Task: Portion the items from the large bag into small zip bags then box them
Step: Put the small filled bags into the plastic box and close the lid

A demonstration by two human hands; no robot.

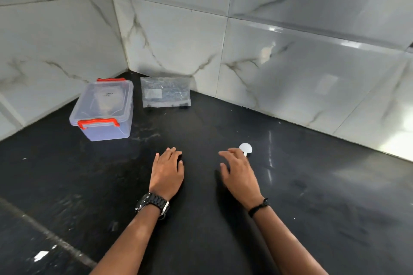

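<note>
Nothing portioned yet, it seems: the clear red-latched plastic box (103, 109) at ten o'clock is lidded, the clear zip bag (165, 92) untouched at twelve. The left hand (167, 174) is laid flat and empty on the black counter (67, 185); the right hand (238, 174) is spread loosely over a small white plastic scoop (245, 148), not gripped.

A single head-worn view looks forward and down from above the near edge of a black counter (223, 241), fairly close, facing the far tiled corner (125, 60) at left, walls running off right.

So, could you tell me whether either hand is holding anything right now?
Nothing is held: the left hand lies flat on the counter, the right hand beside the white spoon.
</note>
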